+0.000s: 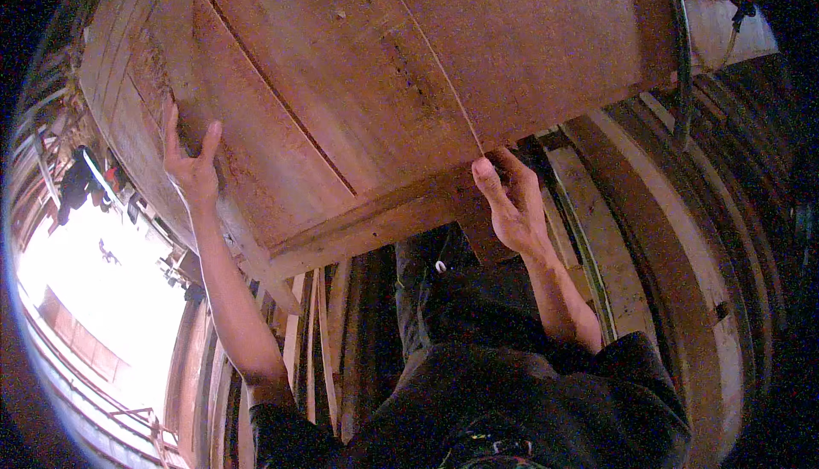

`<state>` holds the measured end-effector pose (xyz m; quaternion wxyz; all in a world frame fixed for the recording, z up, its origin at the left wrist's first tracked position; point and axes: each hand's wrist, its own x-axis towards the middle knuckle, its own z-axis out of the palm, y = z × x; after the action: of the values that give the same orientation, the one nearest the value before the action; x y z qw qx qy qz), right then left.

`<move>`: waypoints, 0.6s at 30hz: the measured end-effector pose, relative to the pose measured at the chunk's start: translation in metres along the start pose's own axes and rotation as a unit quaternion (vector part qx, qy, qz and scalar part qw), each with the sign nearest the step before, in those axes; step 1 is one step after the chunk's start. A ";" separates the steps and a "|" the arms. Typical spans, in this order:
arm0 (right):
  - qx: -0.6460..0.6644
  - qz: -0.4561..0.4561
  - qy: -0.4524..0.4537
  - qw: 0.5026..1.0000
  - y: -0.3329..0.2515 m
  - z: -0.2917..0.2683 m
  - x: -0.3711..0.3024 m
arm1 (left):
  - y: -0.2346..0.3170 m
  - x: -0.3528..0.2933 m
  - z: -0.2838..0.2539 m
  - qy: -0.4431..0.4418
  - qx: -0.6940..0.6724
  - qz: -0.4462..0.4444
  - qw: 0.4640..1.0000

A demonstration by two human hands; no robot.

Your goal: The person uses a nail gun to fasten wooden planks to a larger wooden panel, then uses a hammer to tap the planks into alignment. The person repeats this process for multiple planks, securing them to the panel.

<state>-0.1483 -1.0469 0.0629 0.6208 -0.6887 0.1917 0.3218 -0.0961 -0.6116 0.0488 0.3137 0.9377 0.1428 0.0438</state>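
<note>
A broad brown wooden tabletop point(529, 51) spans the upper middle, its near edge facing me. My left hand point(194, 166) reaches to its left side, thumb and fingers spread apart with nothing held in them. On the right, my right hand point(516, 205) is at the near edge, thumb uppermost and the other fingers bent and partly hidden. A thin pale string-like strip point(433, 53) crosses the wood and ends at my right thumb tip, which seems to pinch it. A dark groove point(277, 98) runs across the surface between my hands.
Long wooden boards point(631, 213) stand or lie on the right, with narrower slats point(320, 341) below left. A dark hose-like tube point(682, 60) hangs over the right end of the wood. Bright light fills an opening point(111, 281) at the left.
</note>
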 end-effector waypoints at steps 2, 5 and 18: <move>-0.002 -0.013 0.013 1.000 -0.003 0.001 0.000 | -0.001 -0.001 -0.001 0.000 0.021 -0.013 1.000; -0.069 0.042 -0.022 0.996 -0.004 -0.007 0.002 | -0.015 -0.001 -0.002 0.005 0.061 0.006 0.998; -0.089 0.020 -0.012 0.996 0.000 -0.009 0.006 | -0.009 0.001 -0.001 -0.002 0.045 -0.004 0.999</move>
<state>-0.1424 -1.0548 0.0593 0.5527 -0.7333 0.1683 0.3584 -0.0975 -0.6038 0.0436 0.2720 0.9503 0.1476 0.0341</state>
